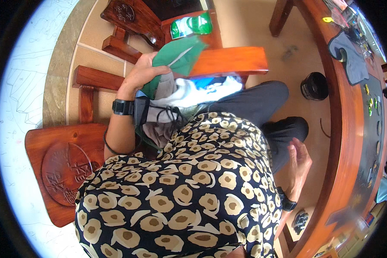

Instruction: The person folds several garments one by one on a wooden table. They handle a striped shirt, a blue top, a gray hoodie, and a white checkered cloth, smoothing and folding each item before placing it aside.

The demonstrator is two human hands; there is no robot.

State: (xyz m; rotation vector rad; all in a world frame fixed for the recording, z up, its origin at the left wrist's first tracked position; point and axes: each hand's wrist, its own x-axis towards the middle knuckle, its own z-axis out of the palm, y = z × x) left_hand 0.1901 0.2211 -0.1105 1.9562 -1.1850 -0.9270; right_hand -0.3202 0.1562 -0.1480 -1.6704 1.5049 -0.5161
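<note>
A piece of green fabric with a pale stripe [182, 54] is pinched in my left hand [145, 69], raised over the wooden chair arm to my left. Below that hand, grey, white and blue cloth [209, 90] lies bunched between the chair arm and my thigh. A black device with a dark cord [142, 111] rests against my left wrist, beside a black watch [122, 107]. My right hand [298, 161] hangs near my right knee, between my lap and the table edge, its fingers apart and holding nothing.
The wooden table [337, 138] curves along the right, bearing a grey cloth item [351, 59] and small tools. A black bucket [314, 86] stands on the floor. A green-and-white package [192, 25] lies on the neighbouring chair seat. A carved chair back [64, 171] is behind me.
</note>
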